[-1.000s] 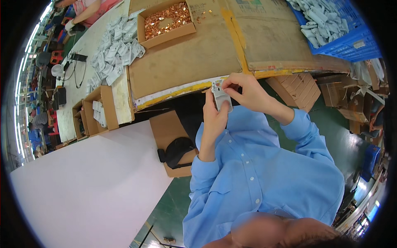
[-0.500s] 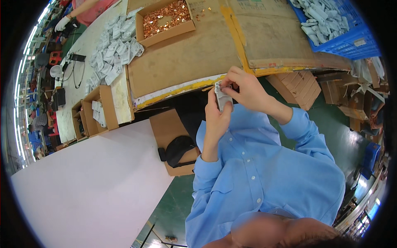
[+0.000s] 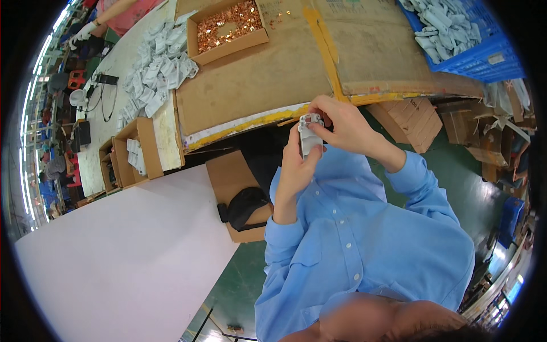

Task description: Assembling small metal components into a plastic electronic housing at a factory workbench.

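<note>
- White plastic parts (image 3: 151,77) are lying heaped.
- A cardboard box (image 3: 232,49) is holding copper-coloured pieces (image 3: 246,23).
- The left hand (image 3: 297,172) is gripping 1 white casing (image 3: 309,140) near the taped table edge (image 3: 250,126).
- The right hand (image 3: 345,124) is touching its upper end; I cannot tell whether it is grasping anything.
- A blue crate (image 3: 481,61) is holding pale parts (image 3: 440,24).

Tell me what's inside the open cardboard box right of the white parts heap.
The cardboard box holds many small, shiny copper-coloured pieces, with a tan patch showing near the middle. Whatever lies beneath the top pieces is covered and cannot be seen.
</note>
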{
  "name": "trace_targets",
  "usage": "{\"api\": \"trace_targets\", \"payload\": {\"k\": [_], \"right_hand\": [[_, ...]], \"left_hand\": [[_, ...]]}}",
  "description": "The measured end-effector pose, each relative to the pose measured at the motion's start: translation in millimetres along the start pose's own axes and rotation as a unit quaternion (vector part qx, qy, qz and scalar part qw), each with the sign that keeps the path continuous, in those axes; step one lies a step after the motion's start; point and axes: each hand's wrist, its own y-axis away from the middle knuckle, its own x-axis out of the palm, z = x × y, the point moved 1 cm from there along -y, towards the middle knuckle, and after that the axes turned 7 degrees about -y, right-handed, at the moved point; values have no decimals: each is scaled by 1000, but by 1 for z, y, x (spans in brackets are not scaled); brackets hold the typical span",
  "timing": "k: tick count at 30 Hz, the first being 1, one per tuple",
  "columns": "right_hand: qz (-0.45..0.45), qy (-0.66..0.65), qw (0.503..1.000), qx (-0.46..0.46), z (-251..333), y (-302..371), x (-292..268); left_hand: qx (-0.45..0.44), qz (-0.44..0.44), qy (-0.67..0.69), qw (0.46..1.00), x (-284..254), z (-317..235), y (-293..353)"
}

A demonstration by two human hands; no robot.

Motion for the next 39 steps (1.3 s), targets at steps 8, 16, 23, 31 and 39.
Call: {"api": "trace_targets", "payload": {"k": [8, 16, 23, 31, 39], "right_hand": [[64, -146, 982, 96, -13, -3, -7], [93, -209, 963, 144, -28, -4, -4], [101, -209, 960, 156, -33, -2, -4], [102, -189, 965, 152, -40, -3, 1], [79, -194, 965, 156, -24, -5, -1]], "left_hand": [[-2, 22, -105, 994, 2, -14, 0], [13, -66, -191, 979, 11, -13, -5], [16, -92, -219, 971, 17, -4, -5], [19, -94, -216, 972, 16, -3, -8], [-11, -122, -147, 982, 12, -4, -14]]}}
